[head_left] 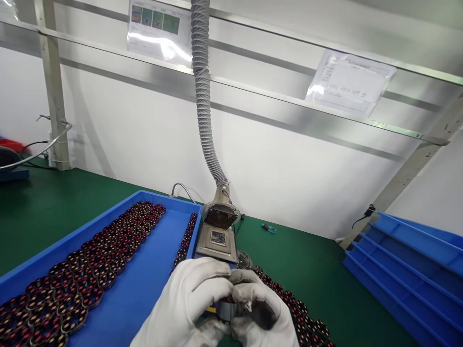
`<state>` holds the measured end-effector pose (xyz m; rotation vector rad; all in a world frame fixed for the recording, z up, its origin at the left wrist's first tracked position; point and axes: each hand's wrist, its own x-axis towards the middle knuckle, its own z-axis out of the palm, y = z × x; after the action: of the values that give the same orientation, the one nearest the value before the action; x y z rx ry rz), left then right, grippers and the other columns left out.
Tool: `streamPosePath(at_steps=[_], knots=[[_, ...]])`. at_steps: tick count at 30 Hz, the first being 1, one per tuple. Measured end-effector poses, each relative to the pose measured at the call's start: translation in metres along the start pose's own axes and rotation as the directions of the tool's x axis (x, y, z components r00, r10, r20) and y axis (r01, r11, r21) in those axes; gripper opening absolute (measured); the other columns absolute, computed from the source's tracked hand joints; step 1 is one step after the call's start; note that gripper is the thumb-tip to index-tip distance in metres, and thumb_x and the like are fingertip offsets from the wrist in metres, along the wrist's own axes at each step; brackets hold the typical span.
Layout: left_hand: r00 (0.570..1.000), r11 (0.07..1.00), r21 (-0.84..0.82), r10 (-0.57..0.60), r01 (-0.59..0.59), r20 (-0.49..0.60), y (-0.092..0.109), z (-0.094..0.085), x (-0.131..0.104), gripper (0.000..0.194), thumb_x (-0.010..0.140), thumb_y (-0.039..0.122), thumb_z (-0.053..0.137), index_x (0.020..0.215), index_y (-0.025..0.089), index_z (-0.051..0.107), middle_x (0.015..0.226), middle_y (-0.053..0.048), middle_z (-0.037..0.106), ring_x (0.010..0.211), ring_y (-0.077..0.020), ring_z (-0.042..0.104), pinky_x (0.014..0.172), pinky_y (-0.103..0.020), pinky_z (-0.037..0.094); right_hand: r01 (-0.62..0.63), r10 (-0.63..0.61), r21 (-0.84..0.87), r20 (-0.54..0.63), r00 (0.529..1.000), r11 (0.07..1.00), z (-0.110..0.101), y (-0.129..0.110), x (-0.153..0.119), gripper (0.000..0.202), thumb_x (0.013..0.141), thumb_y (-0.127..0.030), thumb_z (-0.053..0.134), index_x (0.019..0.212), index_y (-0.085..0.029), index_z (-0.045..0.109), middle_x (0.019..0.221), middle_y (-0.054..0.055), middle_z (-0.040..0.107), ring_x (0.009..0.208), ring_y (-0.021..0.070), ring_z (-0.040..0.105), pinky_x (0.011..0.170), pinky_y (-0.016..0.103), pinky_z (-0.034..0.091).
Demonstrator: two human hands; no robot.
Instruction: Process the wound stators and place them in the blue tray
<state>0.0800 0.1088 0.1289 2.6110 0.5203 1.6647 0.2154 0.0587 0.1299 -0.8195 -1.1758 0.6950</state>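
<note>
In white gloves, my left hand [195, 299] and my right hand [258, 303] meet at the bottom middle of the head view. Between them both hold a small round grey ring part [228, 311], its top mostly hidden by the fingers. Just beyond the hands stands a metal device with a square shiny recess, perhaps a solder pot [217, 241]. On the left a blue tray [144, 289] holds many round parts [97, 262] with dark tops and red and beige spots. More such round parts [307, 323] lie on the table beside my right hand.
A grey extraction hose [202, 91] drops to a round hood [220, 212] over the metal device. Stacked blue trays [408, 279] stand at the right. Small pliers or cutters [268, 228] lie on the green table [300, 255] near the wall. Metal rails [260, 94] cross above.
</note>
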Motion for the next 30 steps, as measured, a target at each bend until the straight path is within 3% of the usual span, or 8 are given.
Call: streamPosePath(at_steps=[3, 8, 13, 18, 22, 25, 27, 30], knots=[[0.996, 0.993, 0.096, 0.073, -0.069, -0.043, 0.004, -0.001, 0.005, 0.023, 0.097, 0.033, 0.034, 0.099, 0.019, 0.052, 0.099, -0.004, 0.066, 0.097, -0.0132, 0.058, 0.082, -0.026, 0.047, 0.022, -0.021, 0.033, -0.046, 0.999, 0.999, -0.003, 0.004, 0.003, 0.019, 0.068, -0.043, 0.076, 0.062, -0.025, 0.070, 0.076, 0.003, 0.061, 0.073, 0.0149, 0.058, 0.070, 0.026, 0.047], [0.991, 0.972, 0.210, 0.118, -0.103, -0.061, 0.002, 0.003, 0.002, 0.027, 0.098, 0.032, 0.032, 0.098, 0.016, 0.054, 0.100, -0.004, 0.066, 0.099, -0.0153, 0.056, 0.085, -0.029, 0.042, -0.066, 0.061, 0.415, 0.027, 0.998, 0.907, -0.025, 0.013, 0.014, 0.019, 0.066, -0.045, 0.077, 0.066, -0.028, 0.069, 0.071, 0.000, 0.060, 0.077, 0.0158, 0.061, 0.077, 0.028, 0.050], [0.994, 0.974, 0.209, 0.100, -0.088, -0.049, 0.001, 0.001, -0.006, 0.025, 0.096, 0.032, 0.036, 0.101, 0.016, 0.054, 0.103, -0.005, 0.065, 0.103, -0.0160, 0.053, 0.087, -0.029, 0.042, -0.016, 0.017, -0.010, 0.109, 0.994, 1.000, -0.028, 0.014, 0.007, 0.025, 0.068, -0.040, 0.076, 0.088, -0.025, 0.071, 0.083, 0.007, 0.063, 0.078, 0.0209, 0.061, 0.072, 0.032, 0.050], [0.993, 0.951, 0.293, 0.112, -0.099, -0.028, 0.005, 0.000, -0.006, 0.021, 0.094, 0.027, 0.041, 0.101, 0.014, 0.055, 0.101, -0.006, 0.066, 0.103, -0.0177, 0.054, 0.089, -0.032, 0.043, 0.151, -0.158, -0.125, -0.050, 0.986, 0.981, -0.006, 0.012, -0.003, 0.011, 0.076, -0.036, 0.071, 0.072, -0.026, 0.071, 0.072, 0.004, 0.057, 0.069, 0.0155, 0.057, 0.062, 0.025, 0.046], [0.988, 0.937, 0.331, 0.142, -0.115, -0.058, 0.007, -0.001, -0.001, 0.021, 0.095, 0.027, 0.037, 0.094, 0.016, 0.056, 0.094, -0.002, 0.069, 0.094, -0.0157, 0.059, 0.082, -0.030, 0.045, 0.273, -0.403, -0.367, -0.346, 0.847, 0.889, -0.011, 0.008, -0.004, 0.004, 0.079, -0.026, 0.068, 0.076, -0.029, 0.068, 0.079, 0.002, 0.057, 0.073, 0.0148, 0.056, 0.065, 0.024, 0.048], [0.991, 0.941, 0.321, 0.126, -0.101, -0.056, 0.008, -0.002, -0.001, 0.017, 0.094, 0.025, 0.040, 0.094, 0.017, 0.055, 0.095, 0.000, 0.069, 0.093, -0.0144, 0.059, 0.084, -0.029, 0.044, 0.292, -0.483, -0.434, -0.441, 0.756, 0.852, -0.019, 0.004, -0.005, 0.007, 0.076, -0.022, 0.069, 0.079, -0.028, 0.068, 0.084, 0.003, 0.059, 0.079, 0.0164, 0.057, 0.072, 0.026, 0.049], [0.993, 0.940, 0.331, 0.103, -0.078, -0.060, 0.007, -0.001, -0.002, 0.014, 0.093, 0.025, 0.044, 0.095, 0.016, 0.055, 0.096, -0.002, 0.069, 0.096, -0.0155, 0.058, 0.086, -0.030, 0.044, 0.230, -0.351, -0.326, -0.386, 0.853, 0.917, -0.016, 0.003, -0.005, 0.009, 0.075, -0.027, 0.071, 0.084, -0.025, 0.069, 0.088, 0.006, 0.062, 0.081, 0.0187, 0.059, 0.073, 0.028, 0.050], [0.989, 0.930, 0.358, 0.124, -0.085, -0.086, 0.006, 0.000, -0.005, 0.013, 0.089, 0.020, 0.045, 0.095, 0.015, 0.056, 0.096, -0.005, 0.069, 0.097, -0.0185, 0.058, 0.084, -0.033, 0.046, -0.109, 0.106, -0.021, -0.122, 0.987, 0.994, -0.002, 0.004, -0.003, 0.031, 0.069, -0.038, 0.075, 0.094, -0.020, 0.069, 0.092, 0.009, 0.066, 0.084, 0.0229, 0.062, 0.077, 0.034, 0.051]])
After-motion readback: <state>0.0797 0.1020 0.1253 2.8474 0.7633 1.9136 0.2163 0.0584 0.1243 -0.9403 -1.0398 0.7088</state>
